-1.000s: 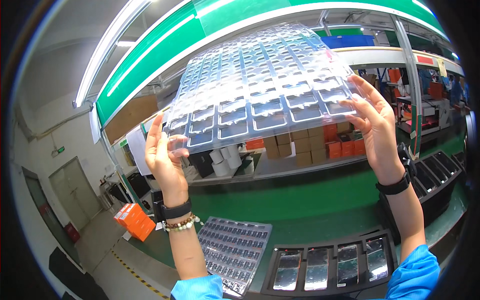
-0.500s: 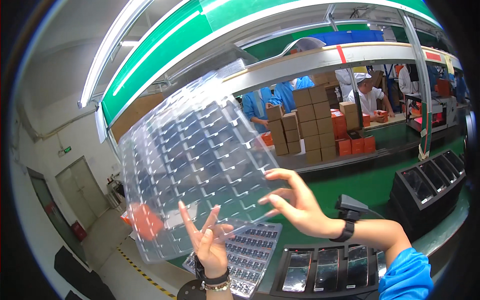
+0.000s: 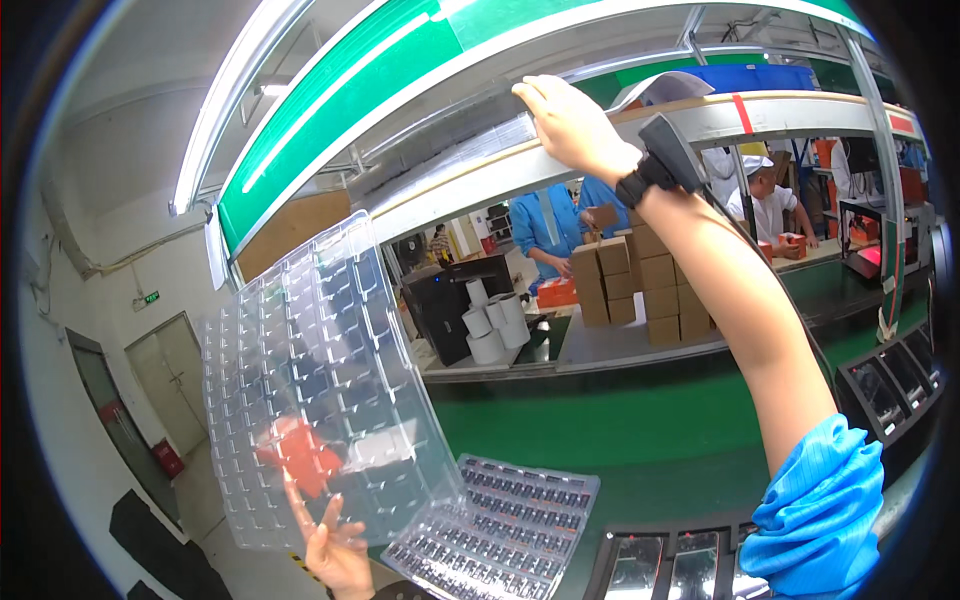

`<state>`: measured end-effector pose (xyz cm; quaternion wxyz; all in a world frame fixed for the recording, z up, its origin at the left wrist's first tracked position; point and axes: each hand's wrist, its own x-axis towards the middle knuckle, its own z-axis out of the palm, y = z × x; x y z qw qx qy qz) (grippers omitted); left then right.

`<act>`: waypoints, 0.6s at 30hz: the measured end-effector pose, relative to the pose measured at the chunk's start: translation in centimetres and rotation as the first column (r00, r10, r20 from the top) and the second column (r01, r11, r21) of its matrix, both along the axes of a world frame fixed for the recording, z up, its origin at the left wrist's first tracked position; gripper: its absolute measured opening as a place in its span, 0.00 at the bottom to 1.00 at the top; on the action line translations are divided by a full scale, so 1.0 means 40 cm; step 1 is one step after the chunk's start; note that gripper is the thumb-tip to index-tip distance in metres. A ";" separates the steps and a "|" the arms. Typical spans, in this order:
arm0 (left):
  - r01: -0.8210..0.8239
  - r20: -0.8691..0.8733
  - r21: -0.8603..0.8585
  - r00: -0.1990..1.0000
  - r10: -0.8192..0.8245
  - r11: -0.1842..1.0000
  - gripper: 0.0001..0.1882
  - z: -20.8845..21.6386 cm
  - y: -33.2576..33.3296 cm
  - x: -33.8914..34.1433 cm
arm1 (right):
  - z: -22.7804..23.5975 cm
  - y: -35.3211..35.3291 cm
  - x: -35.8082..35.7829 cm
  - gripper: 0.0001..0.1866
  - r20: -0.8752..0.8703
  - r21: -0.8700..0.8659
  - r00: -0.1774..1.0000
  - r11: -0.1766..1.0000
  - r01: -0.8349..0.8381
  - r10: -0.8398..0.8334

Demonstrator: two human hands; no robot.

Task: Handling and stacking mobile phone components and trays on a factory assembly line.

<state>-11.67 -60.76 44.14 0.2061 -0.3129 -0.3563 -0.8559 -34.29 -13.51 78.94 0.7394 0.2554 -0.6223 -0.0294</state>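
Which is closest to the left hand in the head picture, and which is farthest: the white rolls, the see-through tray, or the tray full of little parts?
From the left hand:
1. See-through tray: held in it.
2. Tray full of little parts: right beside, on the bench.
3. White rolls: farther back, up on the shelf.

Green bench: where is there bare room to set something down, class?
Bare: the green bench between parts tray, black rack and shelf. Crowded: much of the shelf, with rolls and boxes; left, where the left hand holds the clear tray.
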 end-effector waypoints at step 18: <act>0.428 -0.156 0.092 0.898 -0.411 0.899 0.39 -0.070 -0.018 -0.132 | 0.183 -0.023 -0.171 0.08 -0.213 -0.001 0.937 0.960 0.282 -0.275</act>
